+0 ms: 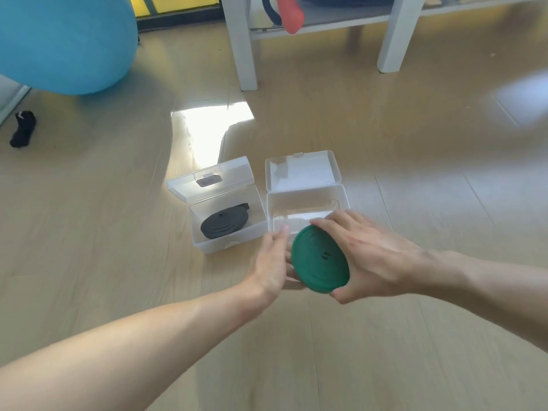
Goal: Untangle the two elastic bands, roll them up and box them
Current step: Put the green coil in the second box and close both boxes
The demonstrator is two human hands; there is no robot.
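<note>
A green elastic band [320, 259] is rolled into a tight flat coil. My right hand [373, 256] grips it from the right, fingers over its top edge and thumb under it. My left hand [272, 262] lies against the coil's left side with straight fingers. The coil hangs just in front of the right clear plastic box [308, 203], whose lid stands open and which holds nothing. A black band [222, 222], loosely rolled, lies inside the left clear box [207, 241], also open.
Both boxes stand on a pale wooden floor [118, 232]. A large blue exercise ball [65, 43] sits at the back left, a black sock [23, 129] near it. White table legs [243, 46] rise behind the boxes.
</note>
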